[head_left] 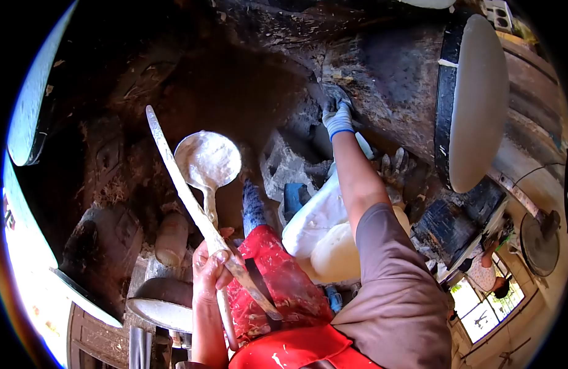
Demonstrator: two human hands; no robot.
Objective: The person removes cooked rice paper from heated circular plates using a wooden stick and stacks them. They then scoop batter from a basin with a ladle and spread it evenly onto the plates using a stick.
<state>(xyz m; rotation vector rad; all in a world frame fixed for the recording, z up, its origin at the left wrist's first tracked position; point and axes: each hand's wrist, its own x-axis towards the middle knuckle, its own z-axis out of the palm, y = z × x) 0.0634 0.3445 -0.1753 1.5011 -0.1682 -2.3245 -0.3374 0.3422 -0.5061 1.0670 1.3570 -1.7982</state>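
My left hand, bare and smeared with pale residue, is closed around the handle of a ladle and a long curved wooden stick. The ladle's round bowl points away from me and shows a pale, wet coating or liquid. The stick crosses over the ladle's handle. My right hand wears a white-and-blue glove with dark fingers. It reaches forward to the lower edge of a big soot-stained drum. Its fingers are bent against a dark patch there, and what they grip is hard to make out.
A white sack and a cream-coloured container sit below my right arm. A pale round lid or disc caps the drum's right end. A shallow pan stands at lower left. Another person is by a window at far right.
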